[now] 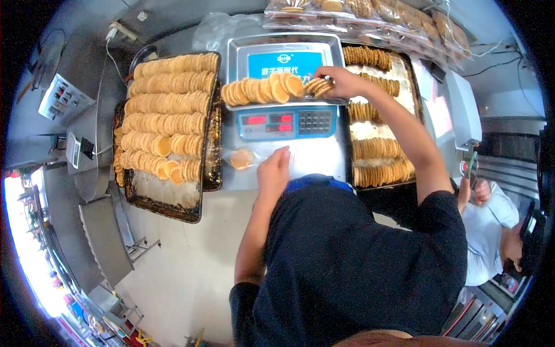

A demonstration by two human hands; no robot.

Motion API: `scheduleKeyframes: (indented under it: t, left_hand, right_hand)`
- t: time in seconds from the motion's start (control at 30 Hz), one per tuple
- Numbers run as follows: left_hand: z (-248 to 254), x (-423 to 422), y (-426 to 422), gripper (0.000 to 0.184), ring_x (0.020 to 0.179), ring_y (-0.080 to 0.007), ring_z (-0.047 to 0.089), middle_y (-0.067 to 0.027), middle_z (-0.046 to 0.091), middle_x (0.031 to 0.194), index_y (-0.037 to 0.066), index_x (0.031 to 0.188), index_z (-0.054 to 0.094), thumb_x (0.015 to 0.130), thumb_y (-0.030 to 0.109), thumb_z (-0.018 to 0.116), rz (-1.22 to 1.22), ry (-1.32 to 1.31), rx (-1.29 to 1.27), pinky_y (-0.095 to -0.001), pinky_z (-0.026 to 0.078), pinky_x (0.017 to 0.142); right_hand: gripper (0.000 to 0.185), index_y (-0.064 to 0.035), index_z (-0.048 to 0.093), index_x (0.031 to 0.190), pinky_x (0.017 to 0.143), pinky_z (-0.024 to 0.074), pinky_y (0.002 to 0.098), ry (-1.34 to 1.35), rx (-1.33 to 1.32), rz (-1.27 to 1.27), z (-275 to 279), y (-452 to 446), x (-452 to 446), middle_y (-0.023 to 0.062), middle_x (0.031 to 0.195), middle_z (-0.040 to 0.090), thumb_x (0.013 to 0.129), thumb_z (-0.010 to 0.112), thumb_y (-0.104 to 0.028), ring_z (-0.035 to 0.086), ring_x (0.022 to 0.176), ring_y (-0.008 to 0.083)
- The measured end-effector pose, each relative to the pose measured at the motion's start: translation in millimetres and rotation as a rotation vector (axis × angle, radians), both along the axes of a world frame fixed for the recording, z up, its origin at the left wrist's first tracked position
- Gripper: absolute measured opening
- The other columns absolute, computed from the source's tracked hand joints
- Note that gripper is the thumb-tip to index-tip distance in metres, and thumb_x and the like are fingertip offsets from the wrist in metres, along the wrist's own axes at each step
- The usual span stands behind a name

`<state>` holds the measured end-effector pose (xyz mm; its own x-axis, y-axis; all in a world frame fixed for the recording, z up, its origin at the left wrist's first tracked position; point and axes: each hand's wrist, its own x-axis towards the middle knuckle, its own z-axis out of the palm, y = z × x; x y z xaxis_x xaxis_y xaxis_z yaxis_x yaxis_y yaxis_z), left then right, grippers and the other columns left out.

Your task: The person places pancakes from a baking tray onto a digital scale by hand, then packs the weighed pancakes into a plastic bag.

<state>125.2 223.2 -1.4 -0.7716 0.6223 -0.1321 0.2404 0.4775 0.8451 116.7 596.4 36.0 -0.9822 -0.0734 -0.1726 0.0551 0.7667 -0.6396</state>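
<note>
Closed firmly in the right hand (pixel 342 82), with the fingers bent round them: a few brown biscuits (pixel 319 87), held on edge over the right end of the pan (pixel 237 63). Just beside them, across the front of the pan: a pale row (pixel 263 89), leaning over, with broad faces toward the right. Well apart from all this, low in front of the scale (pixel 285 124): the left hand (pixel 273 169), with fingers mostly curled in and little gap to be seen. Near its fingers, to the left: a clear bag (pixel 261 154). Cannot tell whether pinched by that hand or only close to it. At the bag's left part: a lone biscuit (pixel 241 158), flat; cannot tell whether inside or under the film.

On the scale's front: red digits, too blurred to read, and to their right a dark keypad (pixel 315 121). On the pan, behind the pale row: a blue label (pixel 263 61), partly covered by it.

Left of the scale on the worktop (pixel 243 183): the left tray (pixel 165 189), overhanging the front edge, stacked on another, with six rows of pale biscuits (pixel 165 104). Right of the scale: the right tray (pixel 403 63), with brown rows (pixel 376 148) and bare patches between. Beyond, at the back: filled packs (pixel 393 13). Farther right: another person (pixel 488 220), in a white top, with a green-edged object (pixel 473 165) in hand.
</note>
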Motion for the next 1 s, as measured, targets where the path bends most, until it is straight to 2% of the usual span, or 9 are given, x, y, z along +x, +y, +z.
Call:
scheduleKeyframes:
  t: [0.17,0.27,0.4,0.57,0.73,0.8,0.87,0.97,1.0]
  left_hand:
    - [-8.0,-8.0,4.3,0.032,0.092,-0.0270,0.074,-0.0142,0.075,0.095,0.012,0.130,0.070,0.104,0.028,0.062,0.025,-0.293,0.016,-0.0406,0.057,0.083]
    - [17.8,-7.6,32.1,0.063,0.112,-0.0272,0.068,-0.0135,0.069,0.116,0.005,0.147,0.053,0.106,0.052,0.054,-0.028,-0.740,0.664,-0.0453,0.055,0.096]
    - [38.7,-21.3,67.9,0.081,0.127,-0.0304,0.060,-0.0163,0.060,0.136,0.005,0.155,0.038,0.103,0.067,0.044,0.154,-1.471,0.948,-0.0528,0.046,0.112]
    - [-6.3,-3.8,71.3,0.058,0.104,-0.0235,0.068,-0.0114,0.067,0.116,0.005,0.127,0.061,0.102,0.057,0.058,0.211,-1.366,0.723,-0.0398,0.059,0.087]
    - [18.2,6.9,58.3,0.068,0.104,-0.0214,0.067,-0.0101,0.068,0.116,0.004,0.131,0.060,0.103,0.065,0.051,0.206,-1.422,0.544,-0.0408,0.056,0.091]
    - [33.9,11.3,51.4,0.080,0.114,-0.0223,0.065,-0.0125,0.067,0.124,0.004,0.137,0.058,0.100,0.074,0.044,0.169,-1.465,0.498,-0.0426,0.052,0.100]
    - [38.6,18.8,28.9,0.078,0.113,-0.0226,0.066,-0.0125,0.067,0.121,0.001,0.134,0.058,0.098,0.069,0.056,0.164,-1.327,0.491,-0.0418,0.054,0.096]
    - [38.9,13.9,-8.7,0.064,0.095,-0.0262,0.071,-0.0123,0.067,0.109,0.002,0.129,0.058,0.087,0.045,0.081,-0.131,0.000,-0.103,-0.0416,0.058,0.074]
    - [34.6,13.5,-8.4,0.064,0.095,-0.0262,0.071,-0.0123,0.067,0.109,0.002,0.129,0.058,0.087,0.045,0.081,-0.136,-0.004,-0.099,-0.0416,0.058,0.074]
  right_hand:
    - [0.064,-0.0065,0.059,0.126,0.103,0.0500,0.0369,0.096,-0.298,-0.417,28.5,-24.4,38.9,0.0077,0.118,0.070,0.075,0.092,-0.026,0.065,0.115,0.0202]
    - [0.065,-0.0053,0.060,0.122,0.101,0.0505,0.0360,0.328,-0.637,-0.480,13.9,-75.0,63.1,0.0069,0.119,0.069,0.074,0.093,-0.033,0.064,0.115,0.0181]
    - [0.062,-0.0050,0.060,0.120,0.099,0.0475,0.0431,0.398,-0.207,-0.273,18.2,-146.4,83.1,0.0159,0.113,0.064,0.071,0.091,-0.026,0.062,0.110,0.0352]
    - [0.068,-0.0035,0.056,0.132,0.100,0.0469,0.0474,0.469,-0.119,-0.329,7.4,-174.1,117.0,0.0185,0.121,0.064,0.074,0.087,-0.021,0.058,0.116,0.0401]
    - [0.054,-0.0044,0.065,0.122,0.092,0.0504,0.0449,0.446,-0.021,-0.395,7.3,-185.1,139.7,0.0150,0.109,0.068,0.073,0.085,-0.017,0.063,0.101,0.0367]
    - [0.048,-0.0046,0.067,0.116,0.084,0.0516,0.0405,0.365,-0.036,-0.505,13.7,-183.4,147.8,0.0120,0.100,0.067,0.073,0.084,-0.016,0.063,0.093,0.0307]
    - [0.039,-0.0015,0.069,0.112,0.068,0.0497,0.0296,0.301,-0.542,-0.817,-12.1,-184.5,157.8,0.0055,0.094,0.069,0.081,0.082,-0.021,0.059,0.078,0.0115]
    - [0.040,-0.0008,0.071,0.113,0.066,0.0500,0.0284,-0.052,-0.473,-0.758,-21.1,-170.4,165.3,0.0058,0.090,0.074,0.082,0.083,-0.024,0.059,0.070,0.0089]
    - [0.040,-0.0010,0.072,0.113,0.066,0.0510,0.0289,-0.178,-0.401,-0.698,-18.5,-172.2,162.2,0.0068,0.089,0.075,0.082,0.083,-0.024,0.062,0.070,0.0104]
